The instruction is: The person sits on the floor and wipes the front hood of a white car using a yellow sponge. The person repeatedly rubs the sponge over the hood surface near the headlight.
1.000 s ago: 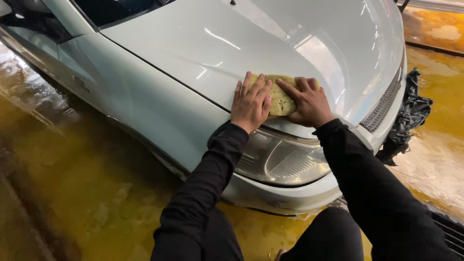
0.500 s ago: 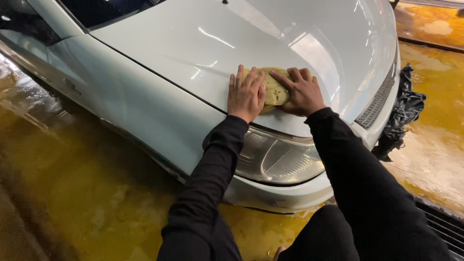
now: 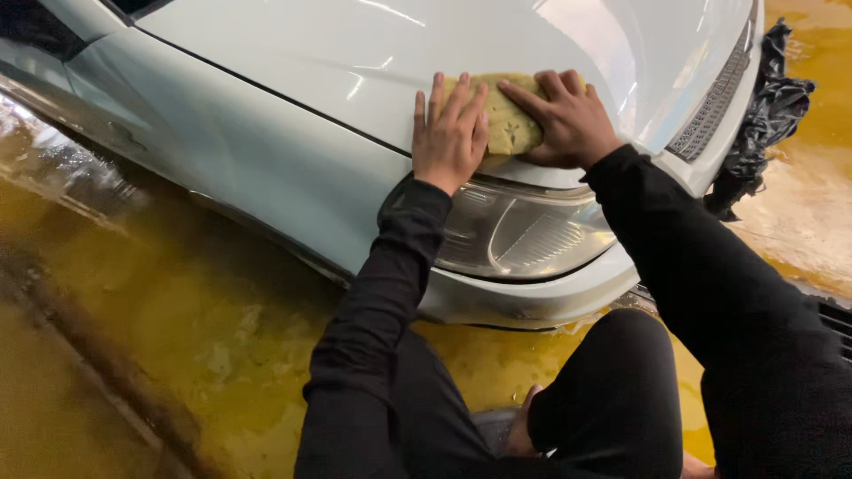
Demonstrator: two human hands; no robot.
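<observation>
A yellow sponge (image 3: 508, 124) lies flat on the front corner of a white car's hood (image 3: 355, 53), just above the headlight (image 3: 515, 231). My left hand (image 3: 448, 133) presses on the sponge's left side with fingers spread. My right hand (image 3: 568, 120) presses on its right side. Both arms wear black sleeves. Most of the sponge is covered by my fingers.
The car's grille (image 3: 710, 106) runs along the right, with a black crumpled cloth (image 3: 763, 106) hanging beside it. The floor (image 3: 133, 337) is wet and yellow-brown. My knees in black trousers (image 3: 612, 390) are just below the bumper (image 3: 524, 297).
Both hands have slid the sponge down and toward the hood's front edge, closer to the headlight. The camera has moved nearer to the car.
</observation>
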